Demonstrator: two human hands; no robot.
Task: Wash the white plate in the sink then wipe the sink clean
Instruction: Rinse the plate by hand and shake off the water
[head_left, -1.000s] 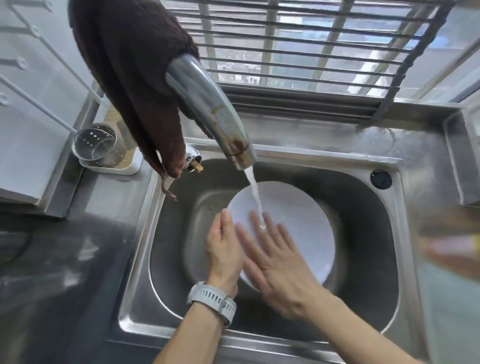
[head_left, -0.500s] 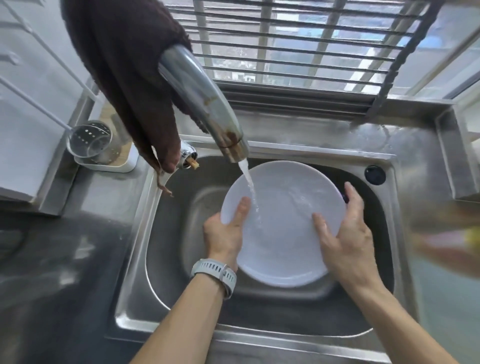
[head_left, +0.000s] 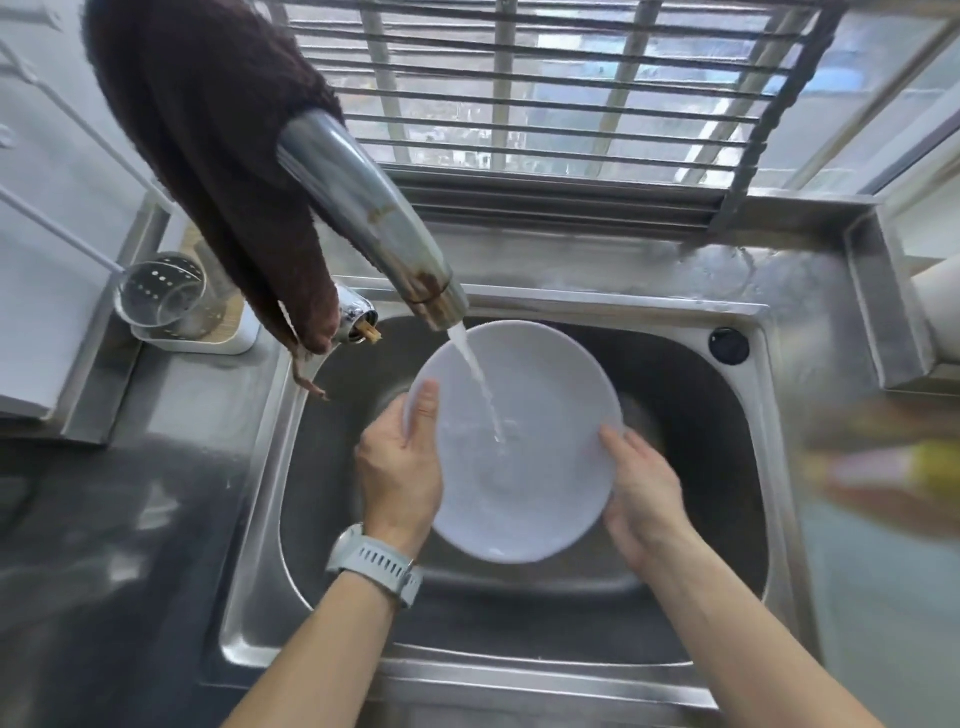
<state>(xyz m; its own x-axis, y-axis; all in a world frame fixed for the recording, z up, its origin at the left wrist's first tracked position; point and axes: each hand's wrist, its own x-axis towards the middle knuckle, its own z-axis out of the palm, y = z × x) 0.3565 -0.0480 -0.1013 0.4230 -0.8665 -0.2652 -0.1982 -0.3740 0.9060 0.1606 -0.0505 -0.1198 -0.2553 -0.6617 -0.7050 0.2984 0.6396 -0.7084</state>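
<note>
The white plate (head_left: 540, 405) is held above the steel sink (head_left: 727, 467), face up and tilted, under the running tap (head_left: 374, 228). Water lands near the plate's middle. My left hand (head_left: 400, 462), with a grey watch on the wrist, grips the plate's left rim, thumb lying on the face. My right hand (head_left: 644, 488) grips the lower right rim, thumb on top and fingers hidden beneath the plate.
A dark brown cloth (head_left: 208, 145) hangs over the tap's neck. A perforated metal cup (head_left: 161, 291) stands in a white holder at the left. A black plug (head_left: 729, 346) sits at the sink's back right corner. Blurred yellow and pink objects (head_left: 883, 462) lie on the right counter.
A second ago the plate lay low in the sink under my right palm. Both hands have since lifted it under the stream, and my right hand slid from the right rim to the lower right rim.
</note>
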